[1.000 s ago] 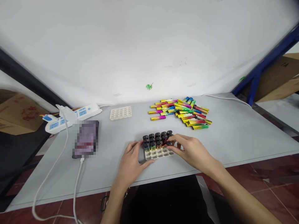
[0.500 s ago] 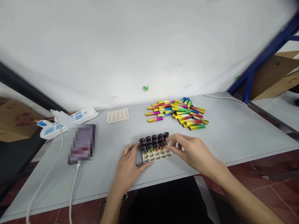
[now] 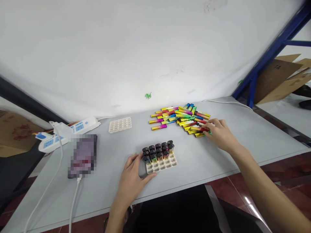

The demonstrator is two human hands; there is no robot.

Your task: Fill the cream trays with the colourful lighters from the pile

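cream plastic makes the little tray (image 3: 161, 165) that sits near the front edge of the grey table (image 3: 243, 145), right in front of you. its back rows are full of black-topped sticks (image 3: 157, 150) standing up. its front rows are bare holes.

a moment ago both your hands were at this tray, with your right hand at its right end. now that hand has gone away to the far right. so only one hand is with the tray now.

your left hand (image 3: 132, 176) is spread wide. its fingers touch the left side of the tray and its thumb lies along the near corner. it is not closed around anything.

your right hand (image 3: 221, 134) is at the near right edge of the pile of shiny sticks (image 3: 179, 118). the fingers are bent and close together, and their tips touch a stick there. you cannot tell if they have got hold of it.

further back on the left lies an empty tray (image 3: 120, 124). beside it are a white and blue power strip (image 3: 70, 131) and a phone (image 3: 82, 155) with a white cable (image 3: 75, 194) plugged in.
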